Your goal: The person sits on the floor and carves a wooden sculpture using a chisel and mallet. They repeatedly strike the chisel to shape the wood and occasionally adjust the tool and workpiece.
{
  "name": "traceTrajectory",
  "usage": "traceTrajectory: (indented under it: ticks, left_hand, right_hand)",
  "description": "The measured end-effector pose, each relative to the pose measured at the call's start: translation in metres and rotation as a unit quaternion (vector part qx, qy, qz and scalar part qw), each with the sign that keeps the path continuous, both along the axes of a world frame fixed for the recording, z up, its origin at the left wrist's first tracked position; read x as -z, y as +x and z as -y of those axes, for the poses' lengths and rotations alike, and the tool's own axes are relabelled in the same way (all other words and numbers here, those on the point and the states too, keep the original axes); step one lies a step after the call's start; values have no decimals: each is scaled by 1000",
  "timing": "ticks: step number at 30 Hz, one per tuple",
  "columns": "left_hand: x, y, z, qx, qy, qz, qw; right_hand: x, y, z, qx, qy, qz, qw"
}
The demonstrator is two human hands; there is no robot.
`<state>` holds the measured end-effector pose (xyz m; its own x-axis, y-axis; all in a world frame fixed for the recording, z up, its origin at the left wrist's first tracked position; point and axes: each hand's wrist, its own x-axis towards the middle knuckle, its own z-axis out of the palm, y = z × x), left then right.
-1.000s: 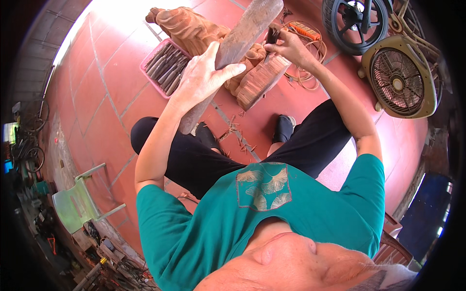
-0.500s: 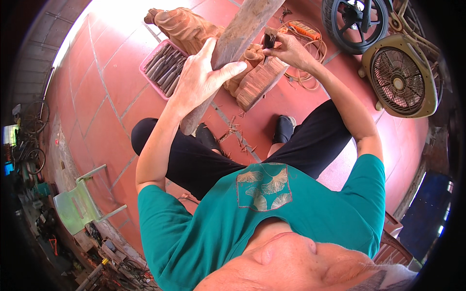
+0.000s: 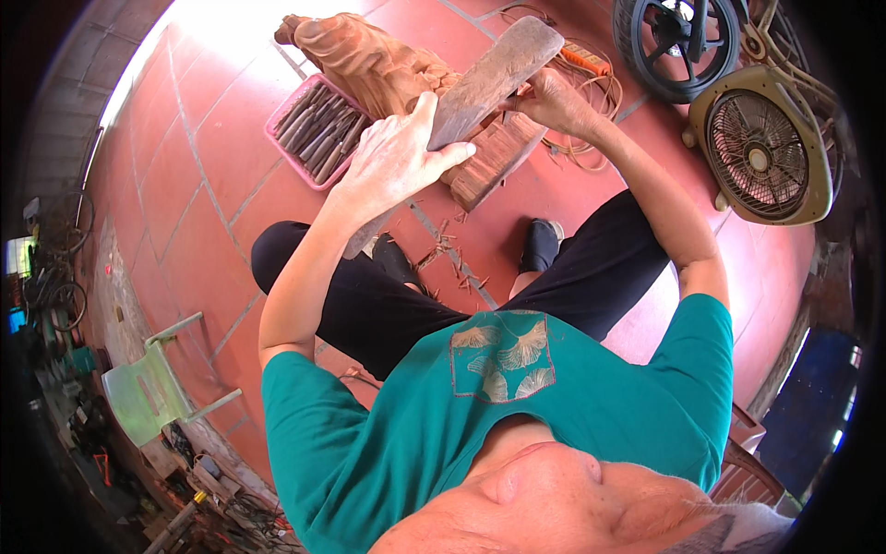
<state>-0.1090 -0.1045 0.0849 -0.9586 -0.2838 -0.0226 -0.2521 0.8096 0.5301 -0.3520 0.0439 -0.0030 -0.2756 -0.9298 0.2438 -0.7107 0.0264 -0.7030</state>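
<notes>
My left hand (image 3: 392,157) is closed around a long, flat wooden club (image 3: 498,74), its thumb stretched along the near side. The club slants away to the upper right, over a carved wooden statue (image 3: 365,60) lying on the floor. Close to the club's far end, my right hand (image 3: 558,103) pinches a chisel, mostly hidden behind the club and fingers. The chisel is at the statue near its squared block base (image 3: 498,166); where its tip meets the wood is hidden, and I cannot tell whether the club touches the chisel.
Left of the statue stands a pink basket (image 3: 325,185) of chisels. An orange power strip (image 3: 586,60) with coiled cord lies to the right, near a box fan (image 3: 757,157) and a wheel (image 3: 678,46). Wood chips (image 3: 443,245) lie between my feet. A green chair (image 3: 146,392) is at left.
The club has swung down and away from me, toward my right hand, which it now partly covers along with the chisel. My left hand has shifted slightly right with it.
</notes>
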Motion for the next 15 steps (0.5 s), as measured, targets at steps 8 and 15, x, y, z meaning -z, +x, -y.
traceTrajectory:
  ticks: [8, 15]
  left_hand:
    - [-2, -1, -2, 10, 144, -241, 960]
    - [12, -2, 14, 11, 85, -42, 995]
  right_hand:
    - [9, -5, 3, 4, 1, 39, 999]
    - [-4, 1, 2, 15, 59, 10, 998]
